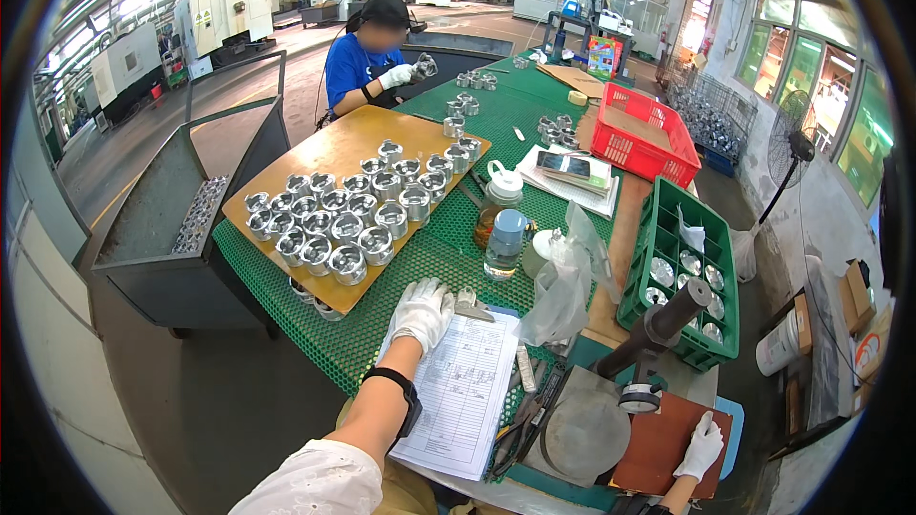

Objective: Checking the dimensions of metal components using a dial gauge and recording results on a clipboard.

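Note:
My left hand (425, 315), in a white glove, lies with its fingers stretched forward over the top left corner of a printed form sheet (458, 391). Just right of its fingertips is a flat silver tool (474, 311), which looks like a caliper. At the lower right my right hand (701, 446), also gloved, rests on a reddish-brown board (658, 443), with its fingers extended and nothing visible in them. Between the hands stands a dial gauge (640, 397) on a dark post, above a round grey plate (587, 422).
Rows of silver pistons (346, 227) stand on a tan board (315, 157). Bottles (504, 246), a plastic bag (558, 300), a red crate (644, 138) and a green crate (720, 324) line the right. Across the table, a co-worker (367, 62) holds a metal part. A metal cart (181, 257) stands left.

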Motion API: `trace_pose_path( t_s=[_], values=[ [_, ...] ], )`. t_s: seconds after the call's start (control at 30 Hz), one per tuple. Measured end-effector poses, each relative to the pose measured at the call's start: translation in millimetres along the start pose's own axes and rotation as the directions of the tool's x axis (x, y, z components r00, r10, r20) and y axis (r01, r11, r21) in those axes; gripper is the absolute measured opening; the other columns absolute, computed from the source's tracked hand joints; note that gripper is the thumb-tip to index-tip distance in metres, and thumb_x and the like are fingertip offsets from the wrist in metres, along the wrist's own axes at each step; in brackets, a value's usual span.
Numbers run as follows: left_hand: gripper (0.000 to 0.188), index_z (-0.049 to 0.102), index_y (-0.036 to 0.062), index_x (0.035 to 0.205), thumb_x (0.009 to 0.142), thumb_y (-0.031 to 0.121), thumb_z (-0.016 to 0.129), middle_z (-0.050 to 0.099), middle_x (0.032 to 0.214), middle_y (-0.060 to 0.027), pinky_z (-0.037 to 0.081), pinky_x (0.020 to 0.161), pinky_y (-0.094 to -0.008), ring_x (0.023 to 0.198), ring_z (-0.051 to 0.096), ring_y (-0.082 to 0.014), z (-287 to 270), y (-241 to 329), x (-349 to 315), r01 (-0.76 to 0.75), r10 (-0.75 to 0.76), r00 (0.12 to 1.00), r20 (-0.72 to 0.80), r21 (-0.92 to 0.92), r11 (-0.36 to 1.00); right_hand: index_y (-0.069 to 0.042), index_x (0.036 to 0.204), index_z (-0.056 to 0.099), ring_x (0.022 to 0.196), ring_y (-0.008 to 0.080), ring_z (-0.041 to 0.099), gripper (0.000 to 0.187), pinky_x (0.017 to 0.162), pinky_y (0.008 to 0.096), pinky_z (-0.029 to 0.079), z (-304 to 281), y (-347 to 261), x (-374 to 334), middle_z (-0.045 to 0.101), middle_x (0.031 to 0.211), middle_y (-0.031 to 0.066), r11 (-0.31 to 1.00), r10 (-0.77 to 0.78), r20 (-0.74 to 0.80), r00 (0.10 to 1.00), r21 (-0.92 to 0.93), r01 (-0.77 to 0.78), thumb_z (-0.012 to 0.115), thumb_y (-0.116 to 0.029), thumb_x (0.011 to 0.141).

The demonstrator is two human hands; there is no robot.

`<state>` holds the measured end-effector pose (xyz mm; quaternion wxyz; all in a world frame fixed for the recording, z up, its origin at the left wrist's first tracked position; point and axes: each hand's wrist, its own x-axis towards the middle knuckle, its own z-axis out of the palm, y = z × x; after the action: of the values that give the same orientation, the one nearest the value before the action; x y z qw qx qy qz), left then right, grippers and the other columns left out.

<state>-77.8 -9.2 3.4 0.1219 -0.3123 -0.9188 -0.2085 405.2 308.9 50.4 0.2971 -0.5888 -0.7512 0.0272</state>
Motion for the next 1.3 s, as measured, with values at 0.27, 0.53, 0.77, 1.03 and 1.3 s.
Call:
trace_pose_path(
  t_s=[0.27,0.53,0.77,1.03,1.3],
  values=[
    [0.045,0.059,0.0075,0.119,0.093,0.037,0.038,0.052,0.132,-0.0120,0.025,0.110,-0.0387,0.127,0.043,-0.0250,3,-2,1,0.018,-0.019,0.998,0.056,0.015,1.000,0.002,0.063,0.058,0.055,0.0353,0.057,0.053,0.054,0.0479,0.041,2,4,1,0.058,0.057,0.0184,1.000,0.007,0.012,1.000,0.021,-0.007,0.046,-0.039,0.095],
    [0.045,0.060,0.0075,0.119,0.093,0.037,0.038,0.051,0.133,-0.0123,0.025,0.110,-0.0385,0.127,0.042,-0.0251,3,-2,0,0.025,-0.025,0.998,0.060,0.012,1.000,0.002,0.062,0.056,0.057,0.0370,0.057,0.054,0.056,0.0487,0.040,4,5,2,0.057,0.059,0.0196,1.000,0.014,0.008,1.000,0.007,-0.014,0.046,-0.040,0.095],
    [0.044,0.060,0.0072,0.118,0.093,0.037,0.038,0.053,0.131,-0.0121,0.026,0.110,-0.0386,0.126,0.044,-0.0252,-1,1,0,0.015,-0.016,0.999,0.039,0.012,1.000,0.002,0.063,0.058,0.057,0.0370,0.058,0.053,0.056,0.0487,0.041,6,11,3,0.058,0.060,0.0199,1.000,-0.009,0.009,1.000,-0.019,0.009,0.046,-0.039,0.095],
    [0.044,0.060,0.0074,0.118,0.093,0.036,0.038,0.052,0.131,-0.0114,0.025,0.110,-0.0385,0.127,0.042,-0.0246,-1,0,-1,0.026,-0.027,0.999,0.044,0.012,1.000,0.002,0.061,0.055,0.045,0.0248,0.048,0.056,0.050,0.0418,0.035,13,15,4,0.052,0.050,0.0129,0.998,0.047,-0.015,0.999,0.044,-0.046,0.046,-0.042,0.096],
    [0.044,0.060,0.0066,0.118,0.093,0.035,0.039,0.052,0.131,-0.0122,0.026,0.110,-0.0386,0.126,0.044,-0.0254,-2,2,0,0.015,-0.015,0.999,0.035,0.003,1.000,0.003,0.063,0.055,0.045,0.0249,0.048,0.055,0.050,0.0420,0.034,13,18,5,0.052,0.051,0.0137,0.998,0.020,-0.041,0.999,0.058,-0.018,0.046,-0.040,0.096]
  ],
)
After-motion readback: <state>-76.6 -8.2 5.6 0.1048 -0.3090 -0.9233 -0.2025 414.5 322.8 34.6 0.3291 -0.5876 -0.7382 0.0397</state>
